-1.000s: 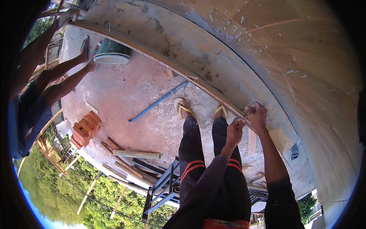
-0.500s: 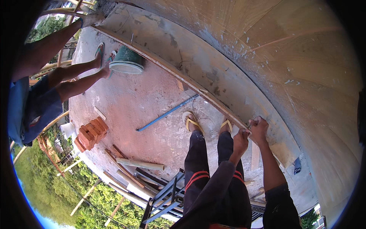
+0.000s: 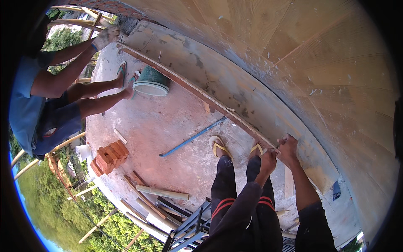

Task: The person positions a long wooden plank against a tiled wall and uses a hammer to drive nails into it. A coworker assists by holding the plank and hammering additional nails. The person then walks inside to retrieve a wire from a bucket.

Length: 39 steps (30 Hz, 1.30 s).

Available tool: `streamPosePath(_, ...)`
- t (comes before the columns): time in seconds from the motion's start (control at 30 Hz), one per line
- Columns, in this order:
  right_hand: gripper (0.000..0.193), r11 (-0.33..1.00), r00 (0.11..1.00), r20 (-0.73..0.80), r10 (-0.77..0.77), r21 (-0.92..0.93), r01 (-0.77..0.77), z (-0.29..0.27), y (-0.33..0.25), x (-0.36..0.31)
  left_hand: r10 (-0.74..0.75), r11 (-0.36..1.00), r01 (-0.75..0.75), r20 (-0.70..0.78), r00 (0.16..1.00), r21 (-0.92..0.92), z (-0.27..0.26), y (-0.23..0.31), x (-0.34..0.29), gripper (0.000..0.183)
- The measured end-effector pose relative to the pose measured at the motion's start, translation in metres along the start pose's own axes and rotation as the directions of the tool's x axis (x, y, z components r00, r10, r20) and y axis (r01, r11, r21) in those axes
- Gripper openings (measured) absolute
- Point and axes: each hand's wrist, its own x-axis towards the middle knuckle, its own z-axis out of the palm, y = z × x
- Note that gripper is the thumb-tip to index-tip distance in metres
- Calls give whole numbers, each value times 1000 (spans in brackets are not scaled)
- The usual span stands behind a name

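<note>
A long wooden batten (image 3: 189,87) runs along the front edge of a raised grey concrete ledge (image 3: 235,90). At its near end, my left hand (image 3: 268,163) is closed, its fingertips pinched against the wood. My right hand (image 3: 288,150) is just beyond and to the right, over the ledge, its fingers curled together. Whatever the fingertips pinch is too small to make out. Another person's hand (image 3: 106,38), pale as if dusty or gloved, is at the batten's far end. Thin wires (image 3: 159,56) stick up from the ledge.
A green bucket (image 3: 152,82) stands by the other person's feet. On the floor lie a blue bar (image 3: 193,137), stacked orange bricks (image 3: 110,157) and a bamboo piece (image 3: 163,192). A dark metal frame (image 3: 189,227) is beside my legs. A curved wall (image 3: 327,84) rises to the right.
The view has shifted, so the scene sits lower and further right. More of the other person's upper body shows at the left. My hands have stayed at the batten's near end.
</note>
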Motion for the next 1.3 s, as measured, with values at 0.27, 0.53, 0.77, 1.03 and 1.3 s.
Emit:
streamPosePath(0.27,15,983,985,-34,167,-65,-169,3,-5,4,76,992,-74,-17,997,106,4,4,-3,25)
streamPosePath(0.53,20,930,986,146,75,346,-122,-12,24,1,-86,865,81,12,996,-494,11,-5,-6,26)
streamPosePath(0.77,19,973,969,91,230,-32,-228,-1,-2,9,-237,820,207,12,971,-534,13,-6,-2,17)
streamPosePath(1.03,22,980,982,15,190,60,-191,1,1,-2,-204,669,227,119,972,-708,2,-11,2,20)
streamPosePath(1.3,27,976,984,10,179,120,-179,-26,4,-135,-405,876,436,176,897,-207,-128,-37,-35,16)
